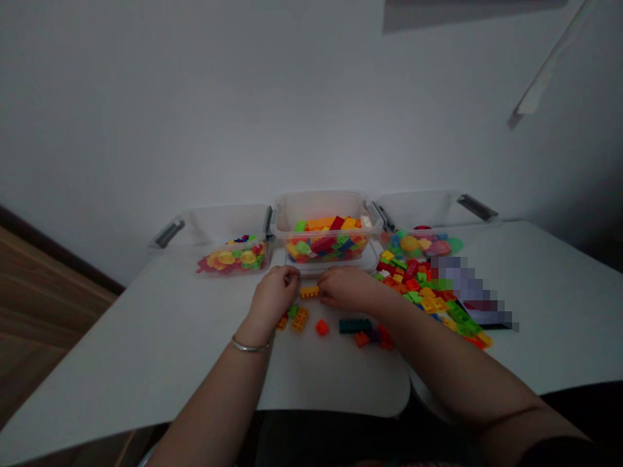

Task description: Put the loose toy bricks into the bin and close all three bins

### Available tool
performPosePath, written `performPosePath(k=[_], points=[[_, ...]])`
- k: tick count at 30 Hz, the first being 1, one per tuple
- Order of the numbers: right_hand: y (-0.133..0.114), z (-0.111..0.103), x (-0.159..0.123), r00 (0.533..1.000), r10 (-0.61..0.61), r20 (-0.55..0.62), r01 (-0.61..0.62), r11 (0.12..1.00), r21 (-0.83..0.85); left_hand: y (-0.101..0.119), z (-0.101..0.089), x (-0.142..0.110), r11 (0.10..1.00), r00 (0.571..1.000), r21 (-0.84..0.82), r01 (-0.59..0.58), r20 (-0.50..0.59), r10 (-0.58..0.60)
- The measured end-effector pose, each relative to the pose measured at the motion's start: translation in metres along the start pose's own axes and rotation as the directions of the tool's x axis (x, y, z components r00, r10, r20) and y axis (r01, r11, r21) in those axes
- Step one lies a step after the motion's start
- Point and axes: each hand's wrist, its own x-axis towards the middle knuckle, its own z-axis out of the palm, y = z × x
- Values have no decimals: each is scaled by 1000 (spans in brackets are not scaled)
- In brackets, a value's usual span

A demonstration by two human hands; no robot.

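Curling beside an orange brick (309, 293): left fingers (291, 274), right fingers (326, 294) (can't tell their grip).

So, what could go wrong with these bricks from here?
The right forearm runs close to the loose brick pile and could scatter pieces. It also partly hides the red bricks near the dark green brick, so they might get nudged. The orange brick by the right hand could slip.
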Motion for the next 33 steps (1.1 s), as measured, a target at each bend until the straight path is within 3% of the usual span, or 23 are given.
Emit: performPosePath(k=[4, 7, 14, 19, 22, 24, 26, 30, 33], points=[[-1, -3, -1, 998, 66, 17, -66, 997, -38, 2, -1, -1, 1000, 999, 14, -20, 33, 19], [1, 1, 0, 993, 113, -45, -115, 993, -22, 4, -2, -2, 1000, 999, 19, -21, 43, 20], [6, 7, 5, 993, 100, -56, -99, 995, 9, 2, -1, 0, 1000, 999, 20, -21, 46, 20], [3, -12, 0, 991, 105, -77, -103, 994, 37, 0, 0, 1, 1000, 999, -7, -27, 40, 27], [5, -32, -10, 977, 85, -198, -65, 992, 107, 1, -1, 2, 999, 998, -32, -33, 56, 35], [10, -46, -18, 937, 63, -343, -15, 990, 140, 1, -1, 2, 999, 997, -29, -31, 63, 33], [20, -56, -26, 870, 61, -490, 9, 990, 138, 1, 0, 2, 1000, 998, -22, -22, 66, 23], [42, -65, -37, 649, 158, -744, -79, 987, 141, 2, 0, 1, 999, 998, -34, -4, 59, 6], [56, -61, -38, 527, 273, -805, -177, 961, 210, 2, -1, 1, 999, 998, -42, -10, 58, 13]])
